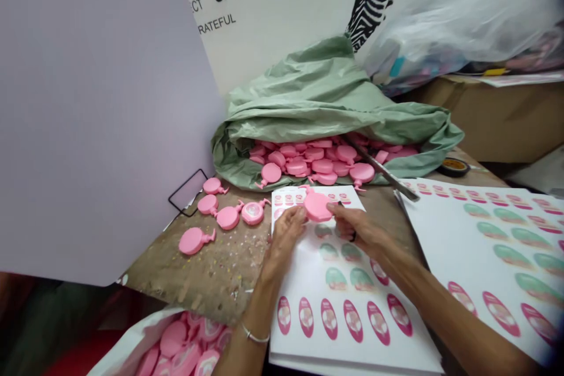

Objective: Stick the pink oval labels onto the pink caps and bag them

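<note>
Both hands hold one pink round plastic case [318, 207] with a small hooked tail, above a sheet of printed stickers [304, 270]. My left hand [288, 229] pinches its left edge. On its right edge are the closed fingers of my right hand [359, 226]. A thin dark item shows at the right fingers; I cannot make out what it is. The sheet carries pink oval stickers [329, 318] and green-and-beige ones [336, 278]. Left of the sheet lie several similar pink cases [228, 218], one of them with a printed sticker [252, 212] on its face.
A green sack [308, 94] full of pink cases [324, 165] lies behind, with a metal strip [383, 170] across its mouth. More sticker sheets [445, 235] lie right, near a black tape roll [453, 167]. A white bag [127, 343] of pink cases sits front left, below a pale panel [101, 111].
</note>
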Available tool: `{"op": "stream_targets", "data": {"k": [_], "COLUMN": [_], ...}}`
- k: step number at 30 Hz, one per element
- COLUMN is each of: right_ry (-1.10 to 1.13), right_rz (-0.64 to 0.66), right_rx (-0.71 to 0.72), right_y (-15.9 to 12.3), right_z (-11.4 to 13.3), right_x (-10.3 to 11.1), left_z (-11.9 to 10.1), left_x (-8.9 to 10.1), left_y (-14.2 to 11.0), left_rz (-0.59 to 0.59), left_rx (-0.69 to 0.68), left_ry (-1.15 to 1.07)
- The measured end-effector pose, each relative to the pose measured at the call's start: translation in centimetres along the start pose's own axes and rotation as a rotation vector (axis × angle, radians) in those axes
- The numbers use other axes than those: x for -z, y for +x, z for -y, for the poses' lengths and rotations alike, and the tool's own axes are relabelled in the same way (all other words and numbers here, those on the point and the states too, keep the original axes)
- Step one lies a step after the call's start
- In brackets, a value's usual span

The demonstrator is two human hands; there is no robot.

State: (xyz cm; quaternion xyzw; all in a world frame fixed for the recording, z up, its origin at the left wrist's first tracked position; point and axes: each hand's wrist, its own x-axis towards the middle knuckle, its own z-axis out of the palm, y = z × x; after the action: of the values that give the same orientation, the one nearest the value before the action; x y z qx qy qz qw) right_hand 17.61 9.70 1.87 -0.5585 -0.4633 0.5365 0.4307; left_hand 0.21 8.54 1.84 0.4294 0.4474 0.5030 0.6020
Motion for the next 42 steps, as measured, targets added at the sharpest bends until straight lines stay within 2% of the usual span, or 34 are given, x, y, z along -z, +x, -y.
{"op": "stream_targets", "data": {"k": [2,4,6,7,9,10,12,14,16,19,22,24,30,42], "right_ry": [0.007,-0.084,-0.285,-0.405,-0.597,-0.652,-0.69,-0.656,-0.6,-0.716,-0.928,-0.984,-1.089,-1.065], "right_rz": [0.099,0.093,-0.068,-0.163,-0.271,-0.273,-0.181,-0.028,0.047,-0.073,-0.126,-0.126,-0.166,-0.213], "right_rx": [-0.029,0.023,0.186,0.289,0.493,0.575,0.681,0.681,0.589,0.478,0.508,0.546,0.624,0.659], "right_y": [-1.5,-2.3,-2.8,-3.0,-3.5,-3.9,-4.3,-4.2,-2.9,0.4,3.5,4.6,4.5,5.0], "right_z": [-0.4,-0.5,-0.6,-0.7,-0.8,-0.9,-0.8,-0.5,0.1,0.4,-0.2,-1.1,-3.1,-3.7], "right_x": [-1.7,-3.0,-4.1,-4.6,-5.6,-6.1,-6.7,-6.9,-6.4,-5.5,-5.6,-6.2,-7.3,-7.0], "left_z": [0.5,0.7,0.4,0.2,-0.3,-0.5,-0.7,-0.8,-0.8,-0.7,-0.2,0.3,1.5,1.5], "left_x": [-0.9,-0.8,-0.2,0.2,0.8,1.1,1.5,2.3,3.5,5.5,6.3,6.2,5.8,6.2], "left_y": [-0.1,-0.5,-1.2,-1.6,-2.4,-2.8,-3.1,-3.0,-2.3,-0.6,0.9,1.5,1.8,1.7], "left_rz": [0.031,-0.078,-0.231,-0.265,-0.208,-0.145,-0.064,-0.098,-0.177,-0.249,-0.248,-0.24,-0.24,-0.234], "left_rx": [0.015,-0.019,-0.04,-0.037,-0.009,0.01,0.058,0.109,0.113,0.067,0.055,0.045,0.051,-0.004], "left_ry": [-0.171,-0.214,-0.144,-0.107,-0.108,-0.159,-0.298,-0.403,-0.394,-0.277,-0.19,-0.149,-0.054,0.072]}}
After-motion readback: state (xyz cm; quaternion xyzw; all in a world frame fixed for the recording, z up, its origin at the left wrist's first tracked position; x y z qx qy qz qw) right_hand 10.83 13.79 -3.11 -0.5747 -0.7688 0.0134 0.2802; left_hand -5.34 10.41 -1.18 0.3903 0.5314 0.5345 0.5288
